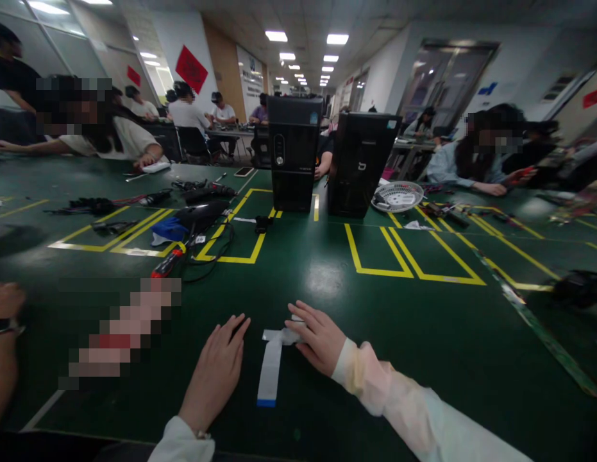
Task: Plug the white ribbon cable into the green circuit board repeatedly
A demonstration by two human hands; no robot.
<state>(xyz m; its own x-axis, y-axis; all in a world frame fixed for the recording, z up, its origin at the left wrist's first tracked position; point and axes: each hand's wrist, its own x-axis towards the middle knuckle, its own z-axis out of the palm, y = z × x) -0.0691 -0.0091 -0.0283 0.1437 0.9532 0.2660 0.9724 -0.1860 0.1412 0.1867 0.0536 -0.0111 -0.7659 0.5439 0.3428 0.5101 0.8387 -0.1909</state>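
A flat white ribbon cable with a blue end lies folded on the green table, one leg pointing toward me and another running right. My right hand lies over the right leg, fingers stretched out and slightly apart. Part of the cable is hidden under those fingers; I cannot tell how firmly they press on it. Left of the cable, my left hand rests at the table with its fingers extended. It holds nothing and stays a short way off the cable.
Two black computer towers stand ahead, with a round white grille beside them. A red-and-black tool, a blue item and black cables lie front left. Another person's forearm reaches in at far left. Several people sit around.
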